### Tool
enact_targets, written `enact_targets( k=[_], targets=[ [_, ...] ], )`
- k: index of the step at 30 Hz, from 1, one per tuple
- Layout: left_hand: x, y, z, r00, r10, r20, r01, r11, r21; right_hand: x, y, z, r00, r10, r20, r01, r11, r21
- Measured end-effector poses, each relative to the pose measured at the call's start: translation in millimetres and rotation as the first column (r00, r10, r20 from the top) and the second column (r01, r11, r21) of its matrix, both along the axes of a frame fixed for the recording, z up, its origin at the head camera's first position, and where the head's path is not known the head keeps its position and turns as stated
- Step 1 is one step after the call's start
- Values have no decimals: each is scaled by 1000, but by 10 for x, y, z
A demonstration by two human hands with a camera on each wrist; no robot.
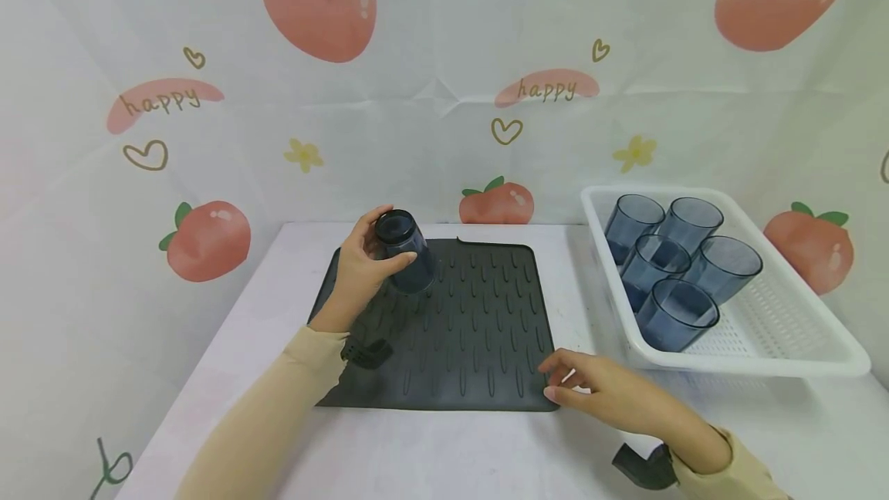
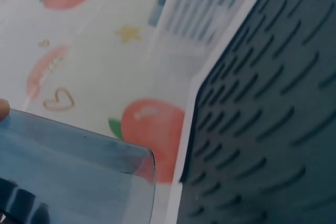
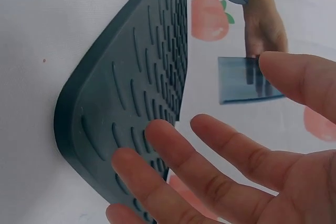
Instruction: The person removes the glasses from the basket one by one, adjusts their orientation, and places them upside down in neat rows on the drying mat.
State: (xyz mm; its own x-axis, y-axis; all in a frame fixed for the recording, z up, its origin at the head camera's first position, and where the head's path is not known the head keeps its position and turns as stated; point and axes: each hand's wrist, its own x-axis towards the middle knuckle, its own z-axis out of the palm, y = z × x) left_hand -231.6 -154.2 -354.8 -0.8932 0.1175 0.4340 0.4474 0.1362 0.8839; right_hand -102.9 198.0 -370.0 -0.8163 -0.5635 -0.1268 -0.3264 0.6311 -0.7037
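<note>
My left hand [image 1: 364, 268] grips a blue see-through drinking glass [image 1: 414, 265], upside down with its dark base up, over the far left part of a black ridged drying mat [image 1: 479, 315]. In the left wrist view the glass [image 2: 89, 161] shows its rim apart from the mat [image 2: 262, 108]. Beside the mat's near right corner is my right hand [image 1: 604, 392], fingers loosely bent and holding nothing. The right wrist view shows those fingers [image 3: 178, 150] spread in front of the mat [image 3: 105, 93], with the glass [image 3: 236, 80] in the left hand beyond.
A white plastic basket [image 1: 785, 361] stands on the right of the white table [image 1: 430, 454]. Several blue glasses [image 1: 677, 315] lean upright in its left part. Behind the table hangs a cloth [image 1: 417, 137] printed with peaches and hearts.
</note>
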Motion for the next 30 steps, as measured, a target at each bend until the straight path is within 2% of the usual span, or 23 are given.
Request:
enact_targets(
  k=[9, 14, 21, 30],
  targets=[
    [-198, -268, -71, 991, 107, 82, -105, 994, -20, -11, -2, 6, 1000, -9, 22, 9, 1000, -9],
    [-248, -359, -63, 982, 152, 113, -151, 988, -23, -12, -4, 10, 1000, -14, 22, 14, 1000, 0],
    [-291, -424, -45, 969, 186, 160, -184, 982, -29, -13, -11, 29, 1000, -16, 8, 16, 1000, 18],
    [-422, -593, -120, 934, 249, 255, -250, 968, -32, -8, -18, 2, 1000, -19, 4, 19, 1000, 5]
  ],
)
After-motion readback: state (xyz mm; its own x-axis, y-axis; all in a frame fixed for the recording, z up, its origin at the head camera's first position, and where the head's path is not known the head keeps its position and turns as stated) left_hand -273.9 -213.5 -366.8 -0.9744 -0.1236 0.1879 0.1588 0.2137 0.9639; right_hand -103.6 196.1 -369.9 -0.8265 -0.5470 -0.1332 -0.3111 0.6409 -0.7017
